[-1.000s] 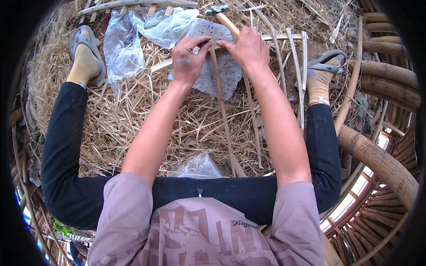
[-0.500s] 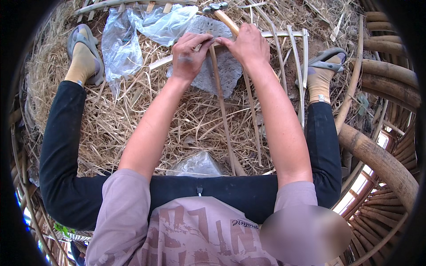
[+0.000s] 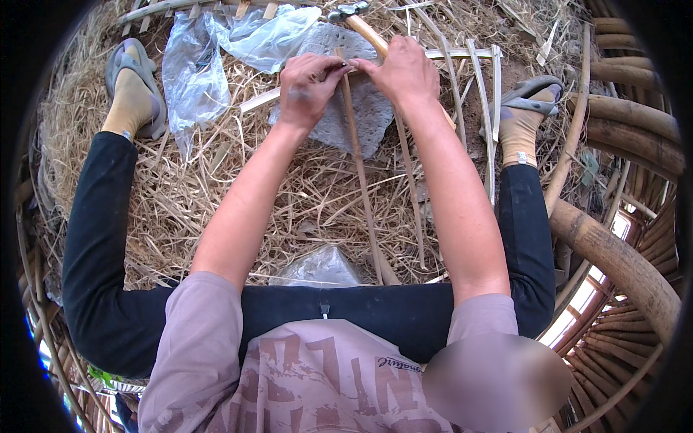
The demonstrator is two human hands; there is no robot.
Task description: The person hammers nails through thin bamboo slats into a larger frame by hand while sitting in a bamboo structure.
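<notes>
Over a grey stone block (image 3: 372,119), my two hands meet at the fingertips. My left hand (image 3: 304,90) is closed in a pinch; a tiny dark speck shows at its fingertips, too small to name. My right hand (image 3: 408,76) has its fingers wrapped round the wooden handle of a hammer (image 3: 367,33), whose metal head points away to the far left. Its thumb reaches across to the left fingertips. Beneath the hands a pale bamboo strip (image 3: 261,99) crosses the block. A thin brown stick (image 3: 355,130) runs from it toward me, and the hands partly hide where they cross.
Clear plastic bags (image 3: 193,76) lie left of the block. More pale bamboo strips (image 3: 482,86) stand out at the right, near my foot. Dry straw (image 3: 289,195) covers the ground. A wrapped block (image 3: 321,267) sits close to me, and thick bamboo poles (image 3: 621,252) curve along the right.
My left fingers have shifted slightly at the pinch, and the dark speck now shows. My right hand keeps its hold on the hammer; little else differs.
</notes>
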